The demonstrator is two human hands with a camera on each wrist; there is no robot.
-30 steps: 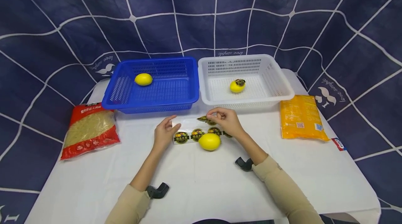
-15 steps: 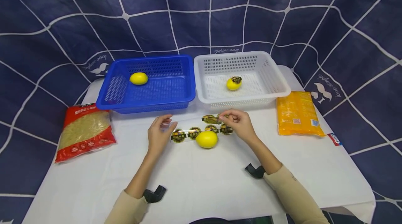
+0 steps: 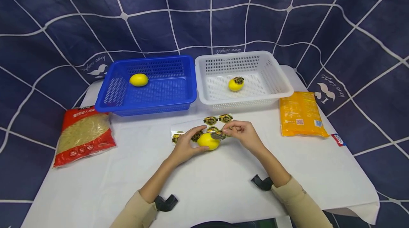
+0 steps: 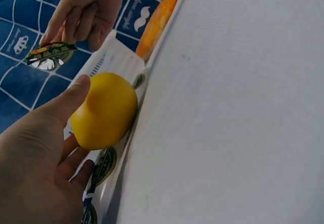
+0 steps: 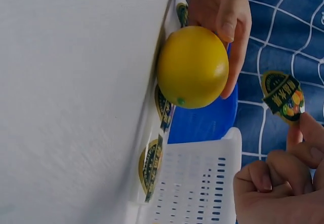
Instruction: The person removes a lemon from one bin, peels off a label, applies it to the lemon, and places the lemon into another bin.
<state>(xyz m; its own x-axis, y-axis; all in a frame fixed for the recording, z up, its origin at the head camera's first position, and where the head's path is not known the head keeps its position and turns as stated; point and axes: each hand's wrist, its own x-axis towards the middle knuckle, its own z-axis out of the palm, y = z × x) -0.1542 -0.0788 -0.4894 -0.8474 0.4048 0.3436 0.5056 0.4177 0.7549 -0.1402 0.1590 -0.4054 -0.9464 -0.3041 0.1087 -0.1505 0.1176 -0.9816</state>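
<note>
A yellow lemon (image 3: 208,141) lies on the white table, on a sticker sheet (image 3: 204,128). My left hand (image 3: 186,145) grips the lemon (image 4: 104,111), thumb and fingers curled round it. My right hand (image 3: 243,134) pinches a peeled round sticker (image 3: 218,135) just right of and above the lemon (image 5: 193,67); the sticker (image 5: 282,96) hangs from the fingertips, apart from the fruit. The sticker (image 4: 49,54) also shows in the left wrist view, held in the air.
A blue basket (image 3: 108,93) holds a plain lemon (image 3: 138,79); a white basket (image 3: 278,79) holds a stickered lemon (image 3: 235,83). A red bag (image 3: 82,134) lies at the left, an orange bag (image 3: 300,118) at the right. A dark gridded cloth hangs behind.
My left hand moved from the sheet's left end onto the lemon and took hold of it. My right hand peeled a sticker off the sheet and brought it down beside the lemon.
</note>
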